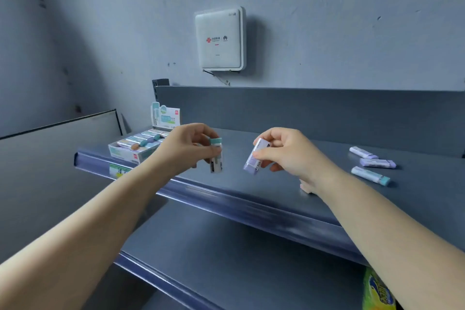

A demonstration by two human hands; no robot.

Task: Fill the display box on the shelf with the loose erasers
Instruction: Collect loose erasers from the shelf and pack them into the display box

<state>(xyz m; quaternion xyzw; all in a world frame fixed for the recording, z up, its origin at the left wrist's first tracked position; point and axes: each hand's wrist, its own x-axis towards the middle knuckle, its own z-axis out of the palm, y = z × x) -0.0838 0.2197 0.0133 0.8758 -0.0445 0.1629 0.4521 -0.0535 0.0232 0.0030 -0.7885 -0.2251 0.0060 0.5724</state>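
Note:
The display box point(125, 155) sits at the left end of the upper shelf point(251, 184), its printed lid flap upright, with several erasers lying in it. My left hand point(186, 146) pinches a teal-tipped eraser point(216, 156) upright, just right of the box. Above the shelf's middle, my right hand point(284, 151) pinches a purple eraser point(256, 158) tilted. Three loose erasers lie on the shelf at the right: two purple ones point(363, 152) point(378, 163) and a teal-ended one point(370, 175). A pale eraser point(305, 187) peeks out beneath my right wrist.
A white router box point(219, 39) hangs on the grey wall above the shelf. A lower shelf point(226, 259) runs beneath, with a yellow-green packet point(377, 294) at its right. A grey panel point(50, 148) stands to the left of the box.

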